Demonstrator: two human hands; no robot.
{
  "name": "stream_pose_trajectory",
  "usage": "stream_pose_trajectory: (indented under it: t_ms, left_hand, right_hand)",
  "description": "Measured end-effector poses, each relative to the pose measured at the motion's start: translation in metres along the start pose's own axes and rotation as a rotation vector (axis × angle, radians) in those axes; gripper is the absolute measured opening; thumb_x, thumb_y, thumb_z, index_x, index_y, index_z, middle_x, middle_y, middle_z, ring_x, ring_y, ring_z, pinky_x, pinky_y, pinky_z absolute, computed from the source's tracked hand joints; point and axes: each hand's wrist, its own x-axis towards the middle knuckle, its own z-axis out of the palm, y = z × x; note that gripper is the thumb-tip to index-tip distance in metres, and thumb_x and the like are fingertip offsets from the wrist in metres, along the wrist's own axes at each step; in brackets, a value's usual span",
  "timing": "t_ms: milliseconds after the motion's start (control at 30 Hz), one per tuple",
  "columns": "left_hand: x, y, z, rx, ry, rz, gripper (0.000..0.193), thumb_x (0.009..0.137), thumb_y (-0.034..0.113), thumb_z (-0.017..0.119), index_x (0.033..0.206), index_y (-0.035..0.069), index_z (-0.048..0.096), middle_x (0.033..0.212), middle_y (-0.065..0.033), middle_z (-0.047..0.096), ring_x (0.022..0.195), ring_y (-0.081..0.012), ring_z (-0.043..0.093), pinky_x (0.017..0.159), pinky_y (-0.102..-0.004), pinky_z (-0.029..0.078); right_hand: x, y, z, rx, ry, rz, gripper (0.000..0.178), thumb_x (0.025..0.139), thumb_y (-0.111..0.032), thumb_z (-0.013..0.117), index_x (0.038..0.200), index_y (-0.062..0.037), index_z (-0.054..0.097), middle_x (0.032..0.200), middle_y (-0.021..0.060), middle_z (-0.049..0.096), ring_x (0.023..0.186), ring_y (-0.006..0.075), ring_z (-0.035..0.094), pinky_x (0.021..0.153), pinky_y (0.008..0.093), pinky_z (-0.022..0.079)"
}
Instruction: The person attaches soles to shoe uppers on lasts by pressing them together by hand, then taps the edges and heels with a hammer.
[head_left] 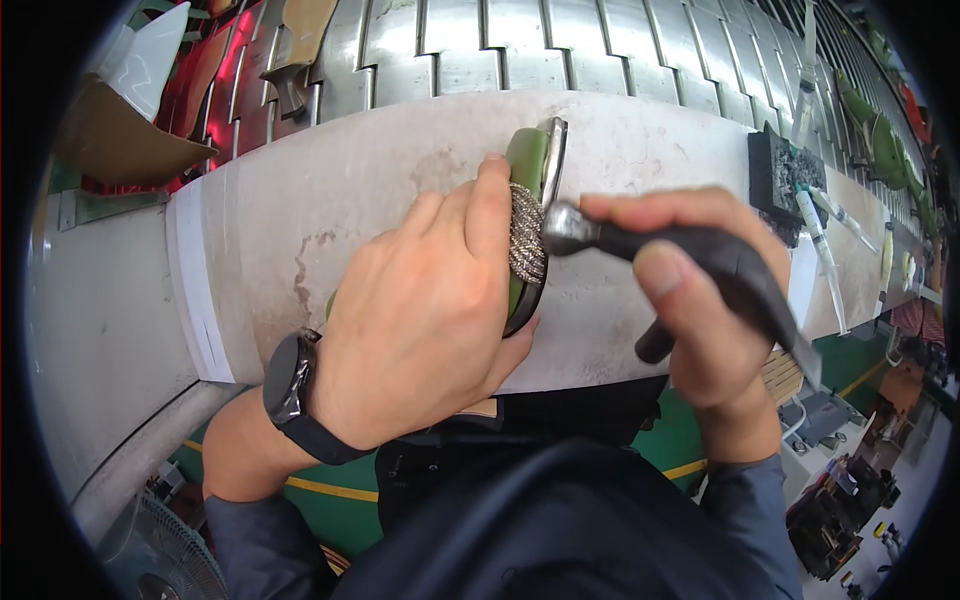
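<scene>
A green shoe (526, 157) lies on its side on the pale worktop, its dark sole edge turned to the right. Across it runs a glittering silver-brown band (526, 240). My left hand (420, 285) wraps over the shoe and presses it down, hiding much of it. In my right hand (708, 365) is a shoemaker's hammer (735, 270), gripped with thumb and fingers around its dark body. The hammer's round metal face is right at the sole edge beside the band; whether it touches, I cannot tell. Slight blur covers the hammer and right hand.
Beyond the worktop (380, 170) runs a slatted metal conveyor (460, 50). A black block (775, 180) and syringes (820, 235) sit at the right. Brown and white pieces (130, 130) stand at the far left, and a fan (165, 550) is at the lower left.
</scene>
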Motion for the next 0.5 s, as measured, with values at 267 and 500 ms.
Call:
stream_pose_trajectory:
  t_ms: [267,500]
  left_hand:
    - [-0.005,-0.002,-0.002,0.055,-0.033,-0.045,0.098,0.078,0.024,0.084,0.152,-0.012,0.032,0.112,-0.0278,0.063,0.102,-0.0463,0.064,0.088,-0.0491,0.053]
    - [-0.009,-0.024,-0.042,-0.128,0.386,0.105,0.104,0.076,0.030,0.090,0.155,-0.009,0.034,0.134,-0.0305,0.062,0.124,-0.0382,0.064,0.106,-0.0417,0.050]
  right_hand:
    - [0.059,0.011,-0.005,0.325,0.141,0.091,0.026,0.098,-0.024,0.068,0.108,-0.0007,0.075,0.103,0.0081,0.077,0.097,0.0174,0.073,0.090,0.0323,0.055]
    - [0.045,0.058,0.000,0.099,0.153,-0.001,0.021,0.097,-0.017,0.072,0.103,0.0017,0.077,0.097,0.0077,0.078,0.093,0.0146,0.070,0.090,0.0281,0.053]
